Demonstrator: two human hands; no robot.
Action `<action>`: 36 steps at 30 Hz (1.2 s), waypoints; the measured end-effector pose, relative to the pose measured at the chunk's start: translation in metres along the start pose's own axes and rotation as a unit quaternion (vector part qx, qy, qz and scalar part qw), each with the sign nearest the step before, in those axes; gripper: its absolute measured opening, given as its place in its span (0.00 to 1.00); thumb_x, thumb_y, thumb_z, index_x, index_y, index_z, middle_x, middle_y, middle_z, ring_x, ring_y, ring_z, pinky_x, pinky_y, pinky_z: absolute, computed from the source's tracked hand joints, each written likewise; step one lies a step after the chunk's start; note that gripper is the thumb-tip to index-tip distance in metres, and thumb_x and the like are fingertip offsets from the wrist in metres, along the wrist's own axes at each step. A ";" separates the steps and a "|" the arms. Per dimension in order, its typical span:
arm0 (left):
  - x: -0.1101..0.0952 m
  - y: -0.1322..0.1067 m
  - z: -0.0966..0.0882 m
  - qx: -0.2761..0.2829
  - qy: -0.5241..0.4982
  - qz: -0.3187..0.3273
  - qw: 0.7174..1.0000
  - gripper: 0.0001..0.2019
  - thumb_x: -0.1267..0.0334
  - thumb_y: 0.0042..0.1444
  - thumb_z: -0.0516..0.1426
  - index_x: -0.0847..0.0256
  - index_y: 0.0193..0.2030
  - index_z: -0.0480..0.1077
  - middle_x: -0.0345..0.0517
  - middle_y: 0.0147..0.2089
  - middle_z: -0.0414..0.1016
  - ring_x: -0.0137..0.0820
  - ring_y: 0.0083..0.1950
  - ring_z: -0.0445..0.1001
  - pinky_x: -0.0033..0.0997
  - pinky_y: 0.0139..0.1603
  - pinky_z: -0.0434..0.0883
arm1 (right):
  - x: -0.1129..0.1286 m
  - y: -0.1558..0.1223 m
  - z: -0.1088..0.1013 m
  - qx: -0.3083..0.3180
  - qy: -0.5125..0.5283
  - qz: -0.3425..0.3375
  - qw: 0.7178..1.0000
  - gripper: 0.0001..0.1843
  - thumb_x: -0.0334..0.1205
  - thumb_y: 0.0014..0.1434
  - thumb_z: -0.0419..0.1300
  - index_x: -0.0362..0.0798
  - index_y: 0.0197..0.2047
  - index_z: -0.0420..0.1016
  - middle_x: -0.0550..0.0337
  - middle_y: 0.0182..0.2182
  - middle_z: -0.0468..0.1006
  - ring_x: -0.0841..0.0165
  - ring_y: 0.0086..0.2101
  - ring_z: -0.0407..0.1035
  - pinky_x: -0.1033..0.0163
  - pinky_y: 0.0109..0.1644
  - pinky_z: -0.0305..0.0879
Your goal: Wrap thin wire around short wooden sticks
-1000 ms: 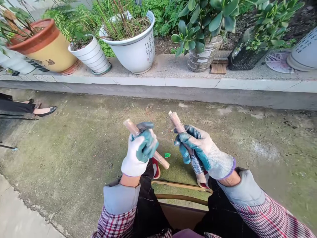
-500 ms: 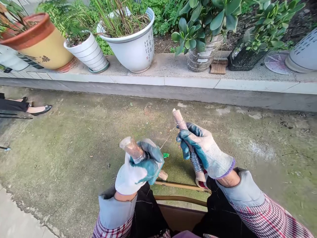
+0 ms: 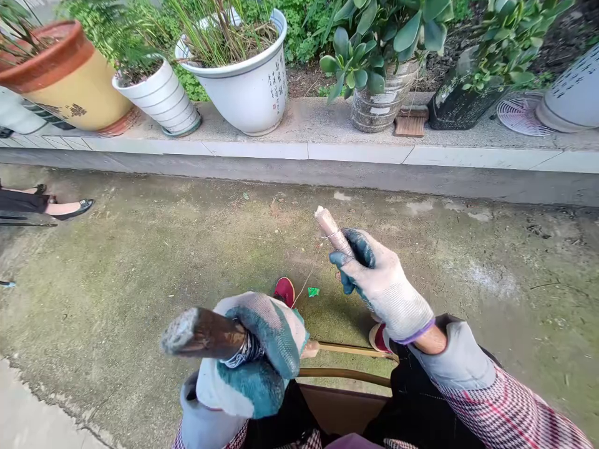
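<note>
Both sides of green scrap (image 3: 313, 291), clamping sticks (image 3: 218, 333) in left hand (image 3: 269, 337), right hand (image 3: 377, 274); risking wire (image 3: 246, 351) breakage by overpulling.

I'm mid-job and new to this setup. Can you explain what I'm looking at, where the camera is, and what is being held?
There's no machine here: you see a person's own two hands in white and teal gloves. The camera is worn on the head, looking forward and down. The left hand grips a dark stick with strands wound around it, one end pointing toward the camera. The right hand holds a pale stick, tilted. A thin strand runs from the pale stick toward the left hand. On the ground lies a green scrap. Beyond, a ledge carries potted plants, including a white pot. At the far left is another person's shoe.
</note>
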State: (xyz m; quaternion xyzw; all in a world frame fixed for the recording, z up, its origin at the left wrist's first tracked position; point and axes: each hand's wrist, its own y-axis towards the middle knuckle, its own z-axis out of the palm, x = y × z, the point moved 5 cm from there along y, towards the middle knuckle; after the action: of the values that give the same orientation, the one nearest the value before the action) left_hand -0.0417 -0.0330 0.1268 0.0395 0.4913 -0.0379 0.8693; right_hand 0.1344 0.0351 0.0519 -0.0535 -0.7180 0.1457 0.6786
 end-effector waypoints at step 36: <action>0.061 0.043 -0.038 -0.247 0.160 -0.118 0.948 0.12 0.60 0.43 0.67 0.60 0.30 0.70 0.29 0.17 0.64 0.21 0.15 0.61 0.21 0.14 0.62 | -0.004 -0.012 0.011 0.106 -0.124 -0.058 0.985 0.16 0.42 0.64 0.60 0.50 0.55 0.74 0.61 0.32 0.76 0.71 0.26 0.67 0.65 0.30 0.64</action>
State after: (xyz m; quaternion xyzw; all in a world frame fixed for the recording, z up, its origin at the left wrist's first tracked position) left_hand -0.0385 0.0118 0.0560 -0.2289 0.6192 -0.0106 0.7510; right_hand 0.1258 0.0209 0.0511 0.0793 -0.7787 0.1871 0.5936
